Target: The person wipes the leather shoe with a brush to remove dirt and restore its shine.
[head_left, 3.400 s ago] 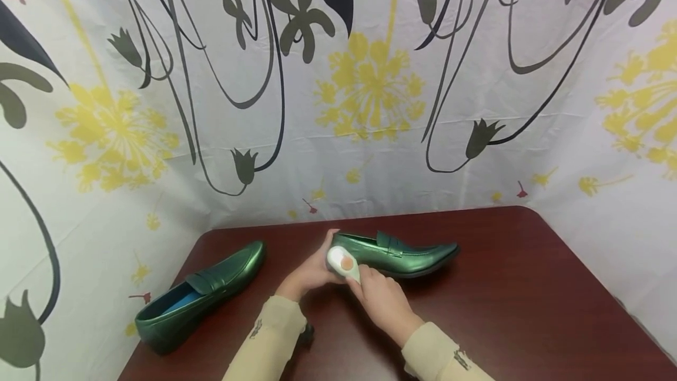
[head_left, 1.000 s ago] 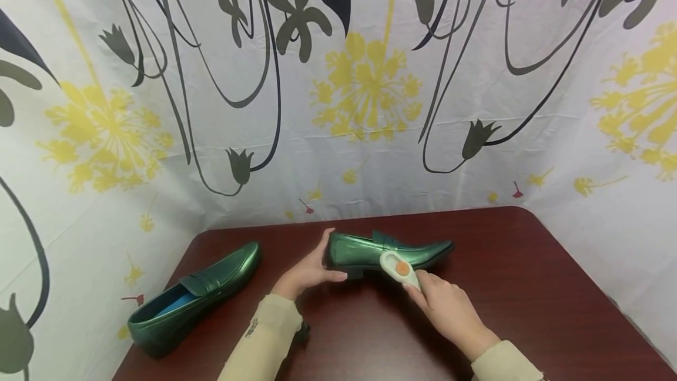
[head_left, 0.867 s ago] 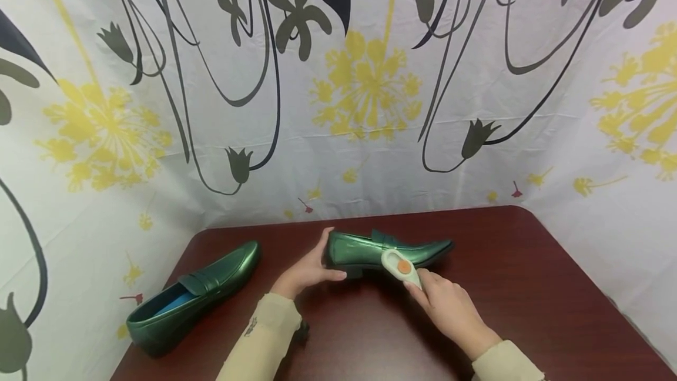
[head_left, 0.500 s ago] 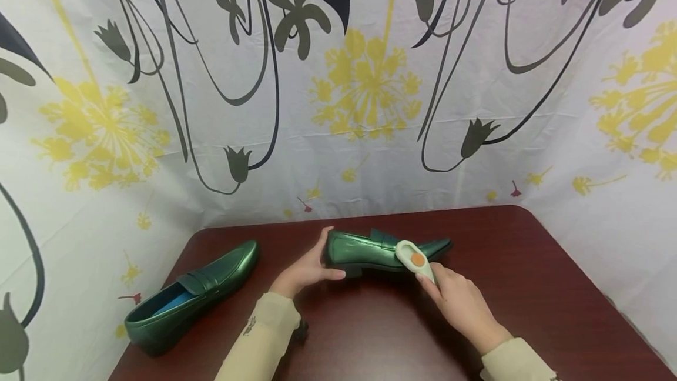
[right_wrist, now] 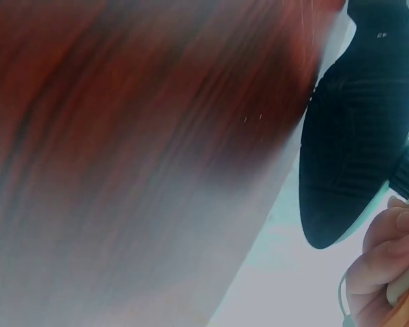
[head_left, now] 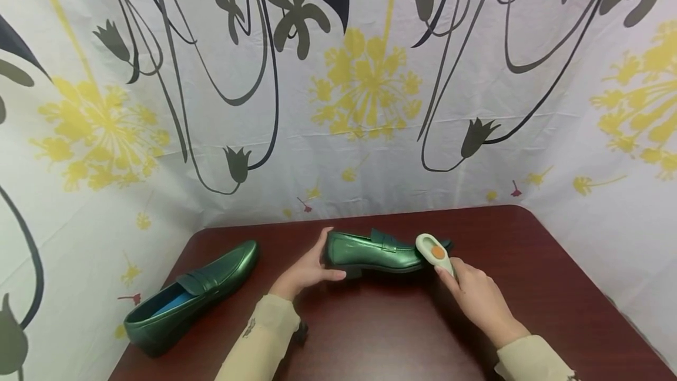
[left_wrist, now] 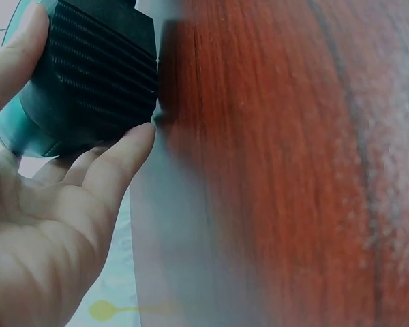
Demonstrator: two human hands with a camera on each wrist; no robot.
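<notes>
A green metallic loafer (head_left: pixel 370 251) is held on the table, toe to the right. My left hand (head_left: pixel 307 269) grips it round the heel; in the left wrist view the thumb and fingers curl about the ridged heel (left_wrist: pixel 102 75). My right hand (head_left: pixel 478 298) holds a pale green handled brush (head_left: pixel 426 246) with an orange button. The brush head covers part of the shoe's toe. Dark bristles (right_wrist: pixel 407 172) meet the shoe's side near the toe in the right wrist view, where the black sole (right_wrist: pixel 358 136) faces the camera, tilted off the table.
A second green loafer (head_left: pixel 195 296) with a blue insole stands at the table's left, toe pointing away. The dark red wooden table (head_left: pixel 381 334) has a rounded far corner. Behind and beside it hangs a white floral-printed cloth (head_left: pixel 338 175).
My right hand has carried the brush rightward along the shoe's side, from the heel to the toe. The left hand stays at the heel.
</notes>
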